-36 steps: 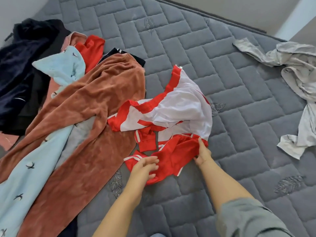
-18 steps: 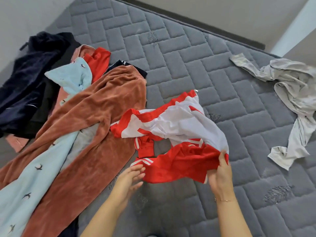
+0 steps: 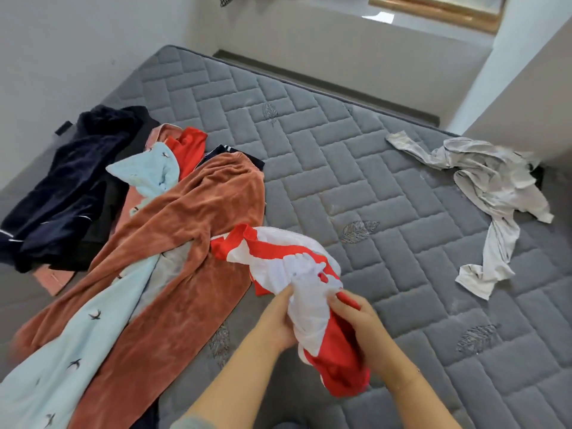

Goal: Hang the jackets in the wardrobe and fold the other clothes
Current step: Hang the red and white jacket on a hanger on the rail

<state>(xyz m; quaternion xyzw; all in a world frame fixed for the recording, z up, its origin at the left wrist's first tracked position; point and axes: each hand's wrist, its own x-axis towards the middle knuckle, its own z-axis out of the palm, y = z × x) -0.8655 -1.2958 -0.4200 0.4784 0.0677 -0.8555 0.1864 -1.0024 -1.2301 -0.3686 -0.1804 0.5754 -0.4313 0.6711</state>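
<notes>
A red and white jacket (image 3: 288,261) is bunched up and lifted off the grey quilted mattress (image 3: 356,168). My left hand (image 3: 277,320) grips its white part from the left. My right hand (image 3: 360,323) grips the red part from the right, fingers curled round the cloth. The jacket's far end still trails toward the pile on the left. There a rust-brown velvet garment (image 3: 185,243) lies across a light blue garment with bird prints (image 3: 80,342), a red garment (image 3: 188,147), a pink one (image 3: 52,277) and a dark navy velvet garment (image 3: 62,187).
A crumpled light grey garment (image 3: 492,196) lies at the mattress's right edge, by a white wall corner (image 3: 526,88). White walls close in on the left and far side. A wooden-framed opening (image 3: 433,4) shows at the top.
Both hands have gathered the red and white jacket, which lay spread on the mattress, into a bunch and raised it. The view has tilted up, showing the walls.
</notes>
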